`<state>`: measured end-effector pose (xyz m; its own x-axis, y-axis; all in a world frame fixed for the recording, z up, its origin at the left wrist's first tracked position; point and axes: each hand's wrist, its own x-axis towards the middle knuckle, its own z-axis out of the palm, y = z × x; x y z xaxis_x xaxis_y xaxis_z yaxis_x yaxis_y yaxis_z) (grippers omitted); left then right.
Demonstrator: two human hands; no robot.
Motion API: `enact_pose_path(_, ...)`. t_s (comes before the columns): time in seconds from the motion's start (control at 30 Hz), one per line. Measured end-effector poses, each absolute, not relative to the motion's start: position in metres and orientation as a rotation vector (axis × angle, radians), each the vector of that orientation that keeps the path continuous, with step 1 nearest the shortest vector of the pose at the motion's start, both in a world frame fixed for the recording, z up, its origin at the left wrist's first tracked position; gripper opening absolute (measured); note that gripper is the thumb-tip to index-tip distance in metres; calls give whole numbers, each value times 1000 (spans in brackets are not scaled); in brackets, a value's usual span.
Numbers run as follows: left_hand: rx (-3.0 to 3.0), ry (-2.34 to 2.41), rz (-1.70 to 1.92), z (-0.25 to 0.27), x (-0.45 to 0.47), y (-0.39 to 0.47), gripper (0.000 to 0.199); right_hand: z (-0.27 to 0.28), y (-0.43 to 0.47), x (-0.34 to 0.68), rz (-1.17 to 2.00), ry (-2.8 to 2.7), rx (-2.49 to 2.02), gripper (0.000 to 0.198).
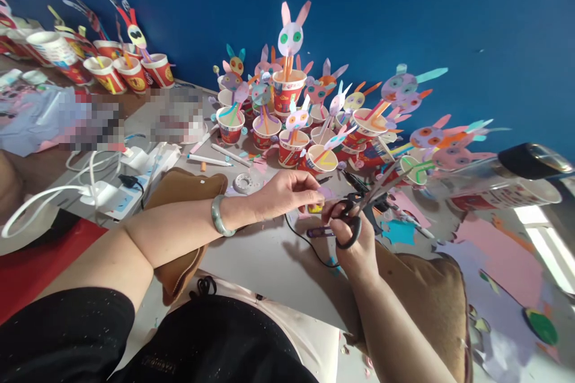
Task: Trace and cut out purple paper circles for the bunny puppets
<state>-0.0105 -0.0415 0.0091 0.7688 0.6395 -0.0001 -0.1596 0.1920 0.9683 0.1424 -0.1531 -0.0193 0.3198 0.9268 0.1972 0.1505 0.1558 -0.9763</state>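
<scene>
In the head view my right hand (357,248) has its fingers through the black handles of a pair of scissors (381,188), whose blades point up and to the right, slightly apart. Close beside it, my left hand (290,196) is closed in a pinch. A thin pale sliver shows near its fingertips, too small to name. Just under those fingers is a small yellow item (315,208). A purple object (320,232) lies on the table below, next to a thin black cord (302,239).
Paper cups (287,91) with paper rabbit heads (291,39) crowd the back by a blue wall. A clear bottle (494,176) leans at right. Brown cushions (422,287) lie near both arms. Left stand a power strip (128,191) with white cables and more cups (158,70).
</scene>
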Motion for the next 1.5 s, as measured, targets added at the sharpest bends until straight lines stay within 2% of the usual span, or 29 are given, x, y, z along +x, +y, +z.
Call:
enact_pose_path(0.17,1150,457,684,10,-11,-38,23,-19,-152,142,888,-1431,-1374,60)
enact_pose_path(0.27,1155,463,700,10,-12,-38,23,-21,-154,141,917,-1497,-1416,65)
enact_pose_path(0.8,1113,478,611,11,-10,-43,24,-25,-152,140,915,-1531,-1444,65)
enact_pose_path(1.0,1124,478,599,10,-10,-44,18,-27,-153,141,898,-1513,-1462,67)
enact_pose_path(1.5,1083,477,597,9,-9,-44,23,-24,-152,139,920,-1495,-1470,68)
